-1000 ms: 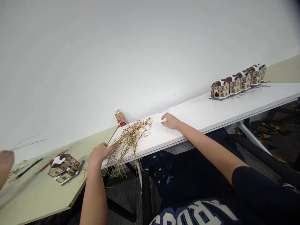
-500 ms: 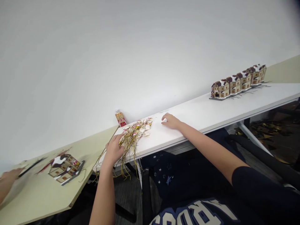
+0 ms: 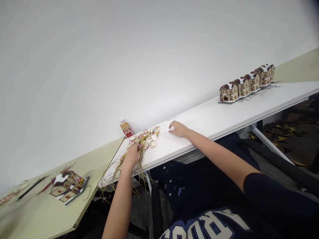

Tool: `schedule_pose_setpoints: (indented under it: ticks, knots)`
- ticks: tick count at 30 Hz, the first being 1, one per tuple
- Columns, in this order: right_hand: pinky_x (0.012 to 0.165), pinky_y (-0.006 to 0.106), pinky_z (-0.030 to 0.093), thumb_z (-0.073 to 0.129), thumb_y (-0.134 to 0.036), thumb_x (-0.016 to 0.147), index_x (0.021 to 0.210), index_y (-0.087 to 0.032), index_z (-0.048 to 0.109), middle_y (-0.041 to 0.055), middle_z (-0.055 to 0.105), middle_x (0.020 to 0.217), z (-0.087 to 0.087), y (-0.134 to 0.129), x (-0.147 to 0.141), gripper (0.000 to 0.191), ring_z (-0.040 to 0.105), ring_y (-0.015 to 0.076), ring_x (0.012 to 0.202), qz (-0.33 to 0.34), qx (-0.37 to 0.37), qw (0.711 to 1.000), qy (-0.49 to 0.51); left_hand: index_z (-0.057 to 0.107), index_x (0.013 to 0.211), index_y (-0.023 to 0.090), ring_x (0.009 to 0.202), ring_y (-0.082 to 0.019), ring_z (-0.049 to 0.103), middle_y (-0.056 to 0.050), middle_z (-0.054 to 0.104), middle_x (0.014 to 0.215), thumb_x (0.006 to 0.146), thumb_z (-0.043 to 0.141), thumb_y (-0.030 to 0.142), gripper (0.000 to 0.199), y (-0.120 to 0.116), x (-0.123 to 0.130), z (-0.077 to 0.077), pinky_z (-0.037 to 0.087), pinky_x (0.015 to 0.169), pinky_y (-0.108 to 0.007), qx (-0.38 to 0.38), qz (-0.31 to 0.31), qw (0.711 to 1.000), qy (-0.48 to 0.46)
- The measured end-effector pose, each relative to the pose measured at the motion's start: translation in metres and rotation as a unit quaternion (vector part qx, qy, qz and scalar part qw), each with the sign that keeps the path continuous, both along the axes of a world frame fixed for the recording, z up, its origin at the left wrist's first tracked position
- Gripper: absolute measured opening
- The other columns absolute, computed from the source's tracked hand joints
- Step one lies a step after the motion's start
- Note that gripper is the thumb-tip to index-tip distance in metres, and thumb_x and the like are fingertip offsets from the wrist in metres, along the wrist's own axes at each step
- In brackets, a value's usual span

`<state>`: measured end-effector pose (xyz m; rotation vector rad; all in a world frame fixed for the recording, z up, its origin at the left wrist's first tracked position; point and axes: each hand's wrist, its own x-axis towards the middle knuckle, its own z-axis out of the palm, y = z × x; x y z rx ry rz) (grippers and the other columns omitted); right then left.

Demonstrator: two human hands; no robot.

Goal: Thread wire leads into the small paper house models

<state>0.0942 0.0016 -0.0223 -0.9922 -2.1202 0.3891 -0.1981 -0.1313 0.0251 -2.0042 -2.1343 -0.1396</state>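
Observation:
A pile of thin yellow-brown strings with small white, red and yellow tags [image 3: 147,136] lies on the left end of the white table [image 3: 199,117]. My left hand [image 3: 133,154] is on the strings; its fingertips are down among them, and whether they grip any cannot be made out. To the right of the pile, my right hand [image 3: 177,128] rests by the table top with curved fingers. Its thumb and fingertips are apart with nothing between them.
A small bottle with a red and gold label [image 3: 126,128] stands against the wall. Several model houses [image 3: 246,85] form a row at the right. Another model house [image 3: 67,186] and a dark thin tool [image 3: 32,188] lie on the pale green table [image 3: 50,212] at the left.
My left hand has moved right and forward, further into the strings. My right hand has barely moved. Another person's hand at the far left has gone out of view. The view has shifted slightly.

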Motion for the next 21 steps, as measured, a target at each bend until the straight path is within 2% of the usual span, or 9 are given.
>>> schedule_pose_setpoints:
  ticks: [2,5,8,10,13,14,18,19,21]
  knots:
    - [0.092,0.035,0.044,0.065,-0.025,0.084,0.097,-0.017,0.065,0.0095,0.059,0.111,0.0,0.0,0.0,0.015,0.059,0.0202,0.1,-0.001,0.004,1.0,0.001,0.051,0.132,0.01,0.121,-0.03,0.053,-0.019,0.059,0.127,0.083,0.053,0.027,0.051,-0.003,0.001,0.001,0.04,0.102,-0.037,-0.011,0.023,1.0,0.017]
    - [0.091,0.034,0.045,0.065,-0.025,0.084,0.098,-0.017,0.065,0.0101,0.058,0.114,0.0,0.0,0.001,0.015,0.059,0.0195,0.098,0.005,0.003,1.0,0.002,0.04,0.142,0.01,0.123,-0.037,0.052,-0.025,0.054,0.131,0.081,0.055,0.055,0.077,-0.007,0.001,0.005,0.041,0.099,-0.043,-0.04,0.096,0.994,0.021]
    - [0.09,0.034,0.045,0.064,-0.025,0.085,0.098,-0.017,0.064,0.01,0.058,0.114,-0.001,0.0,0.001,0.016,0.059,0.0196,0.098,0.004,0.001,1.0,0.0,0.044,0.139,0.01,0.123,-0.039,0.053,-0.026,0.051,0.135,0.077,0.047,0.073,0.089,-0.009,-0.003,0.014,0.043,0.096,-0.044,-0.066,0.107,0.992,-0.004]
    - [0.092,0.034,0.045,0.064,-0.026,0.085,0.098,-0.017,0.064,0.0098,0.059,0.113,-0.002,0.0,0.001,0.016,0.059,0.0208,0.102,0.0,0.007,1.0,-0.005,0.051,0.132,0.012,0.12,-0.037,0.056,-0.025,0.057,0.13,0.082,0.038,0.072,0.08,-0.01,-0.007,0.024,0.044,0.094,-0.043,-0.066,0.106,0.992,-0.018]
    - [0.094,0.034,0.044,0.064,-0.027,0.085,0.098,-0.018,0.064,0.0095,0.059,0.113,-0.002,0.001,0.0,0.016,0.058,0.0213,0.104,-0.002,0.013,1.0,-0.013,0.059,0.122,0.017,0.111,-0.035,0.061,-0.02,0.065,0.116,0.091,0.028,0.058,0.06,-0.008,-0.011,0.037,0.046,0.089,-0.044,-0.02,0.13,0.991,-0.001]
    - [0.093,0.034,0.044,0.064,-0.027,0.085,0.097,-0.018,0.065,0.0095,0.059,0.113,-0.002,0.001,0.0,0.016,0.058,0.0211,0.103,-0.002,0.012,1.0,-0.014,0.06,0.12,0.018,0.109,-0.034,0.062,-0.018,0.066,0.114,0.092,0.03,0.053,0.054,-0.006,-0.012,0.039,0.046,0.089,-0.043,-0.003,0.116,0.993,0.012]
    - [0.093,0.035,0.044,0.064,-0.026,0.084,0.096,-0.017,0.065,0.01,0.06,0.112,0.0,0.0,0.0,0.015,0.059,0.0212,0.102,-0.002,0.011,1.0,-0.014,0.062,0.119,0.015,0.118,-0.026,0.056,-0.016,0.063,0.122,0.091,0.039,0.036,0.043,0.011,-0.01,0.031,0.04,0.103,-0.035,0.022,-0.05,0.998,0.04]
    - [0.092,0.035,0.045,0.064,-0.026,0.084,0.097,-0.017,0.065,0.0101,0.06,0.112,0.0,0.0,0.0,0.015,0.059,0.0211,0.101,-0.003,0.009,1.0,-0.014,0.062,0.12,0.014,0.12,-0.025,0.055,-0.015,0.062,0.125,0.09,0.04,0.034,0.043,0.015,-0.008,0.026,0.038,0.106,-0.034,0.016,-0.08,0.996,0.04]
    - [0.09,0.034,0.046,0.064,-0.027,0.085,0.097,-0.017,0.065,0.0101,0.06,0.113,0.0,0.0,0.0,0.016,0.06,0.0201,0.097,-0.003,0.005,1.0,-0.013,0.062,0.122,0.013,0.121,-0.025,0.053,-0.014,0.062,0.127,0.09,0.039,0.031,0.043,0.023,-0.005,0.016,0.037,0.107,-0.035,-0.004,-0.102,0.994,0.037]
